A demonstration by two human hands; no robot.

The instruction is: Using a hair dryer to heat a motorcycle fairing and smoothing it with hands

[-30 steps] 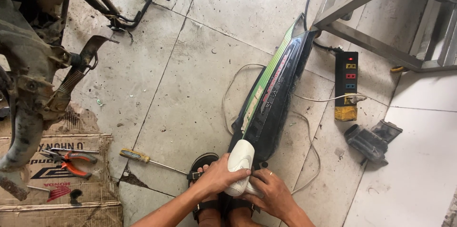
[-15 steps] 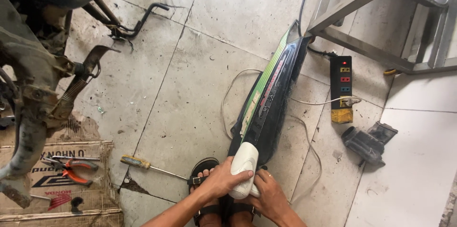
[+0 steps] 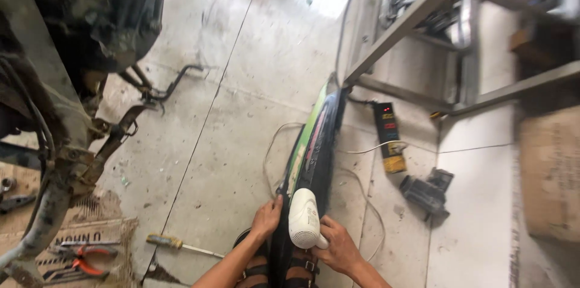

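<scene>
At the far left a stripped motorcycle frame (image 3: pixel 66 113) stands over the tiled floor (image 3: pixel 241 113), its kickstand and footpeg brackets reaching out to the right. Below it, at the floor's lower left corner, a flattened piece of cardboard (image 3: pixel 36 245) carries red-handled pliers (image 3: pixel 81 252), and just to the right of the cardboard a screwdriver (image 3: pixel 181 244) with a yellow handle lies on the tiles. Next comes the left hand (image 3: pixel 267 218), its fingers curled against the left edge of a long black and green panel (image 3: pixel 314 149) that runs from the person's knees up toward the middle of the floor. The right hand (image 3: pixel 338 249) sits just right of the panel's near end, fingers wrapped tight on the handle of a white hair dryer (image 3: pixel 304 218), whose body rests on or just over the panel; I cannot tell whether it touches. A thin white cord (image 3: pixel 362 149) loops over the floor on both sides of the panel and leads right to a black power strip (image 3: pixel 386 134) with a small red light. Near that lies a small black part (image 3: pixel 428 190). A metal shelf frame (image 3: pixel 423 16) fills the floor's upper right, and a cardboard box (image 3: pixel 550 173) stands at the right edge.
</scene>
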